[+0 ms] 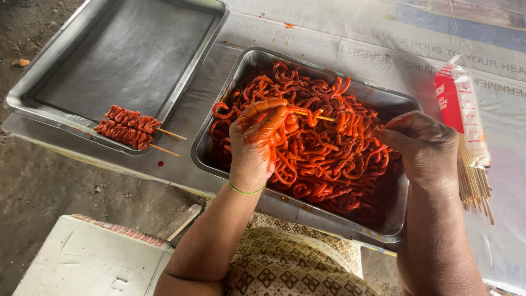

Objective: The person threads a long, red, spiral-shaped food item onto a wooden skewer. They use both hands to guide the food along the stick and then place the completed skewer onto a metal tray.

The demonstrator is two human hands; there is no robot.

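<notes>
**Both hands at the skewer over the marinade tray**

Over the steel tray (402, 101) full of red, sauce-coated strips (318, 159), the person's two forearms reach in from the near edge, elbows low, wrists bent forward. The left hand (258, 140), smeared orange to the wrist and wearing a thin green band, is curled with its knuckles up, fingers closed round a loop of strip at the tip of a thin wooden skewer (320, 117). The right hand (424, 148) sits at the tray's right side, back of the hand upward, thumb and fingers pinched together on the other end of the skewer, where several folds of strip are already threaded just beside its fingertips. The skewer lies nearly level between the hands, just above the heap.

Left of the tray stands a second, shallower steel tray (49, 63), with two finished skewers (129, 127) resting on its near rim. Right of the tray, behind the right hand, lies an open packet of bare sticks (466, 126).
</notes>
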